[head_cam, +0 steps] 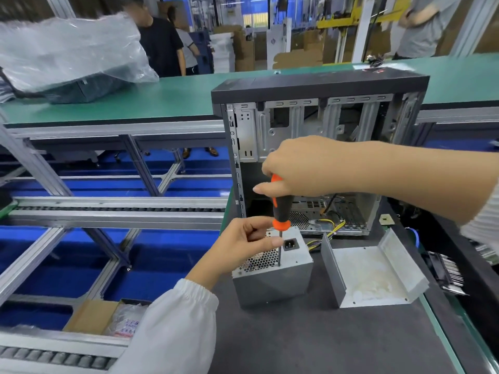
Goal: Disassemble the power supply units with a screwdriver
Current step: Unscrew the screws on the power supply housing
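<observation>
Tables fill most of the view: a dark table (pixel 324 333) close by, and a long green table (pixel 167 95) farther back. On the green one lies a dark box under a clear plastic bag (pixel 67 49), so its shape is hard to make out.

An open computer case (pixel 318 147) stands upright on the dark table, and the right arm hides part of its inside. Yellow and black wires (pixel 328 234) run out of it and go behind the power supply unit (pixel 272 271), which sits in front of the case. Just right of the unit lies a bent metal cover (pixel 375 276), open side up. A black part (pixel 445 273) lies at the far right, too blurry to tell what it is.

Low on the left, a cardboard box (pixel 94 317) holds a bag with red writing too blurry to read.

The right hand (pixel 305 168) wraps around the top of the orange and black screwdriver (pixel 280 209), whose tip stands on the unit's top face. The left hand (pixel 243 244) pinches the thin shaft between finger and thumb.
</observation>
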Tool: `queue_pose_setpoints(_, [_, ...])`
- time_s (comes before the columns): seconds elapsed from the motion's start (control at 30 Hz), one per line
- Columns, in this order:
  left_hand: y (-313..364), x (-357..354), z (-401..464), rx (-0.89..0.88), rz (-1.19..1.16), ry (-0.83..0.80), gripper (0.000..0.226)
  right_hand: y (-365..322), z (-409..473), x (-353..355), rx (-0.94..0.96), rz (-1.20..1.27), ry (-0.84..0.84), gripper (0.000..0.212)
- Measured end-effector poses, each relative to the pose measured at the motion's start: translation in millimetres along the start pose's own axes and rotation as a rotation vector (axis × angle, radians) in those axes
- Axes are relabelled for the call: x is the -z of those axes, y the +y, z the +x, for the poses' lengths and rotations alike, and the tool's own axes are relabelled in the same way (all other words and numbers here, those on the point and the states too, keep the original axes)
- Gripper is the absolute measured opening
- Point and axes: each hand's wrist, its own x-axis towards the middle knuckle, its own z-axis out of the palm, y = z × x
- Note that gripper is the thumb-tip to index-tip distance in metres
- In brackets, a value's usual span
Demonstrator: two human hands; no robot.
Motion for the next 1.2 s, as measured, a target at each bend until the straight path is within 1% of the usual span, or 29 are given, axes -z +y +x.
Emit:
queue_pose_setpoints(0.07, [7, 5, 4, -0.013, -0.09, 0.011, 0.042, 4, 1, 2, 0.056, -0.004, -0.022, 0.047])
queue_pose_setpoints(0.1, [12, 6, 8, -0.023, -0.135, 0.005, 0.044, 6, 1, 2, 0.09, -0.015, -0.017, 0.045])
queue_pose_setpoints(0.2, [28, 9, 18, -0.056, -0.182, -0.099, 0.033, 7, -1, 5, 0.244, -0.033, 0.002, 0.034])
queue_pose_setpoints(0.23, [32, 10, 21, -0.072, -0.158, -0.105, 0.028, 8, -3, 7, 0.285, -0.006, -0.03, 0.03])
queue_pose_setpoints(0.3, [37, 10, 21, -0.108, -0.101, -0.039, 0.023, 13, -7, 10, 0.296, 0.155, -0.088, 0.023])
queue_pose_setpoints(0.33, [38, 10, 20, -0.119, -0.093, 0.007, 0.021, 14, -11, 8, 0.263, 0.278, -0.075, 0.024])
queue_pose_setpoints(0.37, [37, 9, 18, -0.124, -0.094, 0.056, 0.02, 11, -15, 5, 0.199, 0.417, -0.033, 0.031])
queue_pose_setpoints(0.4, [35, 9, 16, -0.12, -0.102, 0.1, 0.021, 4, -19, -2, 0.111, 0.577, 0.028, 0.037])
queue_pose_setpoints(0.43, [32, 7, 16, -0.113, -0.116, 0.132, 0.022, -6, -22, -10, 0.023, 0.757, 0.096, 0.037])
queue_pose_setpoints(0.5, [30, 2, 14, -0.115, -0.124, 0.18, 0.031, -33, -21, -26, -0.143, 1.107, 0.242, 0.022])
queue_pose_setpoints(0.53, [29, 0, 14, -0.103, -0.107, 0.204, 0.033, -44, -17, -31, -0.221, 1.226, 0.331, 0.011])
queue_pose_setpoints(0.57, [29, -1, 13, -0.082, -0.08, 0.219, 0.03, -52, -13, -35, -0.287, 1.279, 0.418, 0.006])
queue_pose_setpoints(0.63, [26, 2, 9, -0.025, -0.01, 0.164, 0.034, -59, -4, -40, -0.357, 1.298, 0.565, 0.012])
queue_pose_setpoints(0.7, [19, 3, 2, 0.031, 0.104, 0.052, 0.044, -55, 2, -39, -0.308, 1.418, 0.624, 0.021])
queue_pose_setpoints(0.73, [15, 4, -1, 0.057, 0.145, 0.013, 0.048, -51, 5, -39, -0.211, 1.52, 0.566, 0.026])
queue_pose_setpoints(0.77, [11, 2, -5, 0.079, 0.13, -0.006, 0.05, -47, 7, -40, -0.068, 1.627, 0.442, 0.03])
queue_pose_setpoints(0.8, [10, 0, -8, 0.103, 0.049, 0.011, 0.047, -44, 11, -38, 0.084, 1.703, 0.266, 0.032])
queue_pose_setpoints(0.83, [10, -2, -9, 0.114, -0.062, 0.043, 0.039, -43, 13, -36, 0.208, 1.73, 0.096, 0.032])
queue_pose_setpoints(0.87, [11, -4, -10, 0.101, -0.146, 0.074, 0.032, -43, 15, -33, 0.281, 1.728, -0.015, 0.029])
queue_pose_setpoints(0.9, [12, -5, -10, 0.073, -0.178, 0.094, 0.03, -43, 18, -30, 0.293, 1.707, -0.057, 0.026])
queue_pose_setpoints(0.93, [13, -5, -9, 0.047, -0.184, 0.091, 0.028, -43, 19, -29, 0.245, 1.67, -0.041, 0.023])
queue_pose_setpoints(0.97, [14, -5, -8, 0.02, -0.171, 0.084, 0.024, -42, 20, -27, 0.158, 1.589, 0.028, 0.021])
queue_pose_setpoints(1.0, [16, -5, -7, 0.005, -0.136, 0.09, 0.02, -39, 19, -27, 0.049, 1.414, 0.139, 0.021])
queue_pose_setpoints(1.03, [18, -6, -5, 0.0, -0.087, 0.109, 0.016, -36, 16, -27, -0.058, 1.143, 0.264, 0.026])
queue_pose_setpoints(1.07, [19, -8, -3, 0.004, -0.031, 0.139, 0.014, -31, 10, -28, -0.149, 0.808, 0.368, 0.034])
queue_pose_setpoints(1.1, [19, -11, 0, 0.004, 0.027, 0.174, 0.014, -27, 3, -28, -0.216, 0.489, 0.419, 0.043])
queue_pose_setpoints(1.13, [19, -14, 2, -0.004, 0.07, 0.208, 0.016, -24, -4, -25, -0.259, 0.271, 0.42, 0.049])
queue_pose_setpoints(1.17, [18, -16, 3, -0.013, 0.084, 0.227, 0.019, -23, -10, -22, -0.278, 0.18, 0.398, 0.053])
queue_pose_setpoints(1.2, [19, -18, 3, -0.02, 0.073, 0.225, 0.023, -23, -15, -21, -0.276, 0.178, 0.373, 0.053])
